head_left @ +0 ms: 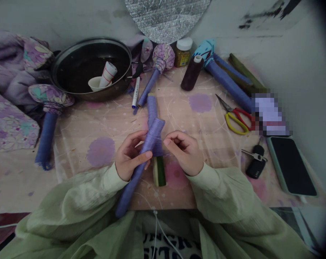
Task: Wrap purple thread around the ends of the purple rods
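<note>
Purple thread wound tightly around a slim rod (132, 187) crosses the middle of the view on a slant, held up above the patterned pink surface (217, 151). The left hand (131, 155) has its grip closed around the rod, with the fingers curled and the thumb laid across it. The right hand (183, 153) sits just beside the rod's upper end, its grip narrow, with thumb and forefinger pinched together (a single strand there would be too fine to make out). Both wrists come out of loose, pale green sleeves (71, 201).

Just below the hands lies a green-and-white cylinder (159, 171), and a second purple-wrapped rod (152, 111) lies just above them. Farther back, a dark pan (90, 68) holds a white cup (98, 83) and a paper roll (108, 73). A white marker (136, 92) lies near the pan, beside a rod with a floral cloth head (163, 57). A spool of dark thread (192, 73) stands near a jar with a white lid (183, 52). To the right are red-and-yellow scissors (238, 117), a car key (256, 162) and a phone (289, 165) with a dark screen (a blurred patch (269, 115) sits beside the scissors).
</note>
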Demonstrator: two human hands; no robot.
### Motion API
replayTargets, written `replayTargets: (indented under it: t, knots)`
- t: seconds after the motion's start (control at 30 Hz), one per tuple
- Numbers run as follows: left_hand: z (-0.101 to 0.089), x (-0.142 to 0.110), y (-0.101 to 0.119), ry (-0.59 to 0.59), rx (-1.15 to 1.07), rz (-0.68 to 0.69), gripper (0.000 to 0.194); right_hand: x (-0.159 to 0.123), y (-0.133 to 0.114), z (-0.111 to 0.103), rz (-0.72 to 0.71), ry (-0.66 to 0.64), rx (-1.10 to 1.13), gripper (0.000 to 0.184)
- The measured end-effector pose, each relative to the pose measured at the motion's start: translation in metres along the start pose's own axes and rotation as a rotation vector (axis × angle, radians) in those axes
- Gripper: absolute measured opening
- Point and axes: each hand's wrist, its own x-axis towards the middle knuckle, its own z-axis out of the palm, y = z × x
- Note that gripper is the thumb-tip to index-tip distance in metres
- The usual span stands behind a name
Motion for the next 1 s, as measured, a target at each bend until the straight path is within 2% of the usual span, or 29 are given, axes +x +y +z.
replayTargets:
  t: [0.17, 0.47, 0.77, 1.0]
  knots:
    - [-0.0023, 0.0005, -0.0024, -0.051, -0.026, 0.026, 0.045, 0.0, 0.0008, 0.0004, 0.018, 0.011, 0.016, 0.017]
    - [-0.0017, 0.0006, -0.0033, -0.034, -0.026, 0.003, 0.045, 0.0012, 0.002, 0.0, 0.069, 0.015, 0.105, 0.021]
    - [-0.0011, 0.001, 0.0001, -0.003, -0.029, -0.019, 0.044, 0.0, 0.0042, 0.0014, 0.02, -0.022, 0.025, 0.02]
    - [-0.0007, 0.0004, -0.0002, -0.014, -0.055, -0.045, 0.044, 0.0007, 0.0069, 0.0023, 0.034, -0.033, 0.016, 0.02]
